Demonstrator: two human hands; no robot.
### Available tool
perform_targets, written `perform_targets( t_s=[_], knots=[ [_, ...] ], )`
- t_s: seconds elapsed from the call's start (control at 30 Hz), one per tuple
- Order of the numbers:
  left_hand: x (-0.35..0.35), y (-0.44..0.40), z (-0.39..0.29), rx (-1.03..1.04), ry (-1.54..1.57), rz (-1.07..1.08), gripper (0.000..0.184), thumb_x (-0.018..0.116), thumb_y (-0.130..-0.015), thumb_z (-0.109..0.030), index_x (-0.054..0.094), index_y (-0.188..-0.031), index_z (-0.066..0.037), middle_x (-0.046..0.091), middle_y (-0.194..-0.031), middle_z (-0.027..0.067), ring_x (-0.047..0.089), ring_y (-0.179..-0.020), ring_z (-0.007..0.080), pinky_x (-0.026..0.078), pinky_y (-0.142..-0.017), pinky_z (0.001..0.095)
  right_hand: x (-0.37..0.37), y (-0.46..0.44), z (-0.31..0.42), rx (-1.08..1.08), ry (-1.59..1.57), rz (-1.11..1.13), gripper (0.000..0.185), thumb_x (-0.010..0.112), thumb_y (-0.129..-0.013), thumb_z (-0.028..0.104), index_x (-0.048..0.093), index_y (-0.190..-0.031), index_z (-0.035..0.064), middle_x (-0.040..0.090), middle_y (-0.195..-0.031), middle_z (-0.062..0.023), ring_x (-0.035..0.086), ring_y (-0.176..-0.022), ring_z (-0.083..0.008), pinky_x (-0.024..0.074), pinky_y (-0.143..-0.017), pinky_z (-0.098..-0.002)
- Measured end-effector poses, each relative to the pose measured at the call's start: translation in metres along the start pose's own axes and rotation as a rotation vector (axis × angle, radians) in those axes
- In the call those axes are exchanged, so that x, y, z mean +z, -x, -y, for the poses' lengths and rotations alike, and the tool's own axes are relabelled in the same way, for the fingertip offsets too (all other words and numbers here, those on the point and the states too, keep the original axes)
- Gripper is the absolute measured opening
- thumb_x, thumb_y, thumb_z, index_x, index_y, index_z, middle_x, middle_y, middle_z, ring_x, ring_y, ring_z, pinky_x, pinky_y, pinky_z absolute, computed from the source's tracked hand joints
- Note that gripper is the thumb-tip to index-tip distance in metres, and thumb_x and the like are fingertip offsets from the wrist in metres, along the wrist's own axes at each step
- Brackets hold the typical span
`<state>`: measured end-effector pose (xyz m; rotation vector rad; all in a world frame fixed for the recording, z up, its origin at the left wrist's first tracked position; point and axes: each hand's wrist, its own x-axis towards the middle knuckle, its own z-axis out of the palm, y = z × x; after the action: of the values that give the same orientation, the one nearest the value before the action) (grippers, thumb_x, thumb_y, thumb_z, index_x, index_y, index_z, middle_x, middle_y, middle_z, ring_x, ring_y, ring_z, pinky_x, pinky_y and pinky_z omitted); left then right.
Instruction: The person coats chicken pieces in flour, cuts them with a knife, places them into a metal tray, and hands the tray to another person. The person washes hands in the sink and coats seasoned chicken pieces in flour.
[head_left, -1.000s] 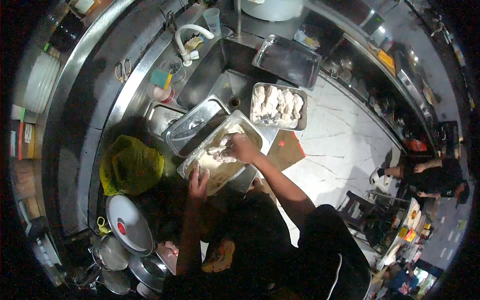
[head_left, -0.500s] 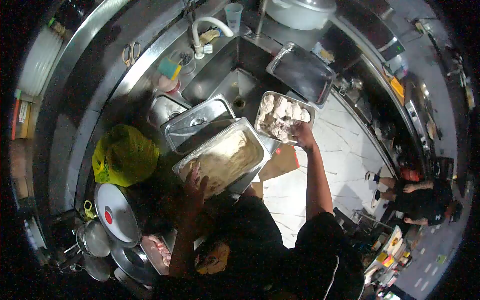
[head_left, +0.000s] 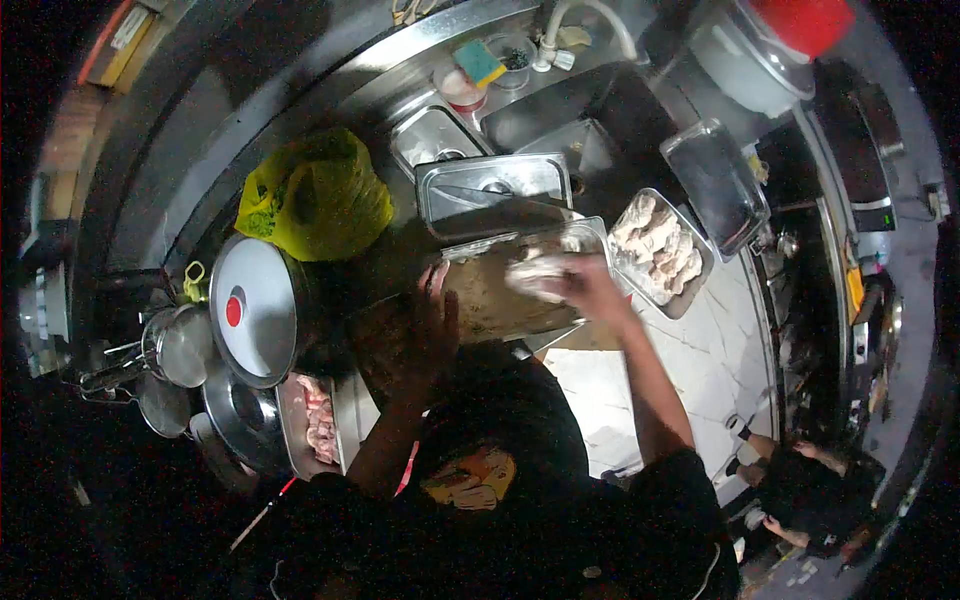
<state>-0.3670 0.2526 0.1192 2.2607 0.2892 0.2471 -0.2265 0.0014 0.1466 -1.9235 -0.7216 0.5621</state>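
Here, right grip (head_left: 592, 286) holding one coated piece (head_left: 533, 276) over one pan (head_left: 603, 240), left grip (head_left: 436, 318) unclear

Around a pan (head_left: 603, 238) at centre: the left hand (head_left: 435, 322) is at its nine o'clock end, the right hand (head_left: 592, 284) over its three o'clock end, holding a food piece (head_left: 534, 278). A second pan (head_left: 455, 187) lies at twelve — the sink (head_left: 572, 108) beyond, towards one. Between two and three, a tray of more pieces (head_left: 693, 285); at ten, a bag (head_left: 318, 200); at eight, a meat tray (head_left: 294, 415).
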Motion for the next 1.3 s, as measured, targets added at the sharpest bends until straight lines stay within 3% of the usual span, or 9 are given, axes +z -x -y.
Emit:
perform_targets(
  t_s=[0.17,0.27,0.4,0.6,0.9,0.97,1.03,1.1,1.3],
  knots=[
    [-0.001,-0.006,0.003,0.049,-0.022,-0.038,0.049,0.04,-0.104,-0.031,0.045,-0.144,-0.003,0.046,-0.143,0.0209,0.04,-0.136,0.0368,0.031,-0.115,0.0478,0.104,-0.023,-0.093,-0.107,-0.211,0.229,0.034,0.063,-0.095,0.02,0.064,-0.128,0.0114,0.07,-0.112,-0.0134,0.065,-0.101,-0.0327,0.051,-0.096,-0.0382],
    [0.003,-0.009,0.01,0.085,-0.054,-0.054,0.048,0.042,-0.102,-0.028,0.046,-0.143,-0.003,0.047,-0.142,0.0202,0.041,-0.135,0.0367,0.032,-0.114,0.048,0.083,-0.037,-0.063,-0.207,0.283,0.407,0.035,0.06,-0.093,0.034,0.07,-0.115,0.0076,0.07,-0.112,-0.0164,0.067,-0.103,-0.0343,0.0513,-0.095,-0.042],
    [0.007,-0.009,0.012,0.106,-0.069,-0.056,0.049,0.045,-0.099,-0.025,0.047,-0.142,-0.003,0.048,-0.141,0.0194,0.042,-0.134,0.0366,0.033,-0.113,0.0483,0.094,-0.044,-0.066,-0.436,0.297,0.221,0.033,0.052,-0.1,0.033,0.067,-0.112,0.0059,0.068,-0.114,-0.0188,0.066,-0.103,-0.0365,0.0509,-0.097,-0.0434],
    [0.004,-0.008,0.012,0.125,-0.108,-0.039,0.049,0.048,-0.095,-0.02,0.048,-0.141,-0.002,0.05,-0.139,0.0182,0.044,-0.132,0.0365,0.035,-0.112,0.0488,0.096,-0.041,-0.08,-0.154,0.416,0.527,0.038,0.049,-0.099,0.014,0.054,-0.137,0.0097,0.056,-0.138,-0.0141,0.058,-0.119,-0.0314,0.047,-0.105,-0.0397],
    [0.0,-0.008,0.01,0.196,-0.257,0.011,0.052,0.054,-0.089,-0.012,0.049,-0.139,-0.001,0.053,-0.136,0.0163,0.046,-0.13,0.0364,0.038,-0.11,0.0495,0.105,-0.061,-0.079,-0.325,0.592,0.425,0.044,0.066,-0.09,0.024,0.059,-0.129,0.0032,0.062,-0.122,-0.0227,0.061,-0.112,-0.036,0.0503,-0.097,-0.0426],
    [-0.002,-0.009,0.01,0.222,-0.334,0.042,0.052,0.055,-0.088,-0.01,0.05,-0.139,-0.001,0.054,-0.135,0.0159,0.047,-0.13,0.0363,0.039,-0.11,0.0496,0.098,-0.057,-0.119,0.053,-0.462,0.284,0.044,0.068,-0.087,0.021,0.06,-0.125,0.001,0.063,-0.119,-0.0231,0.062,-0.11,-0.0369,0.0504,-0.096,-0.0418],
    [-0.001,-0.009,0.016,0.245,-0.436,0.105,0.053,0.056,-0.086,-0.008,0.05,-0.139,-0.001,0.054,-0.135,0.0155,0.048,-0.129,0.0363,0.039,-0.109,0.0498,0.085,-0.059,-0.106,0.132,-0.526,0.242,0.043,0.069,-0.086,0.02,0.061,-0.123,-0.0003,0.064,-0.119,-0.0235,0.062,-0.109,-0.0371,0.0505,-0.095,-0.0415],
    [0.002,-0.01,0.022,0.276,-0.474,0.126,0.053,0.056,-0.085,-0.007,0.051,-0.138,-0.001,0.054,-0.135,0.0151,0.047,-0.129,0.0359,0.039,-0.109,0.0495,0.064,-0.06,-0.08,-0.078,0.407,0.305,0.042,0.069,-0.086,0.018,0.061,-0.123,-0.0009,0.063,-0.12,-0.024,0.062,-0.11,-0.0367,0.0507,-0.094,-0.0417],
    [0.021,-0.006,0.038,0.373,-0.075,-0.148,0.056,0.054,-0.082,0.002,0.053,-0.137,-0.002,0.051,-0.135,0.0173,0.047,-0.128,0.0377,0.038,-0.109,0.0509,0.088,-0.043,-0.058,-0.03,0.493,0.145,0.033,0.068,-0.082,0.011,0.066,-0.114,-0.0014,0.066,-0.109,-0.0257,0.065,-0.097,-0.0382,0.0536,-0.087,-0.0423]
  ],
)
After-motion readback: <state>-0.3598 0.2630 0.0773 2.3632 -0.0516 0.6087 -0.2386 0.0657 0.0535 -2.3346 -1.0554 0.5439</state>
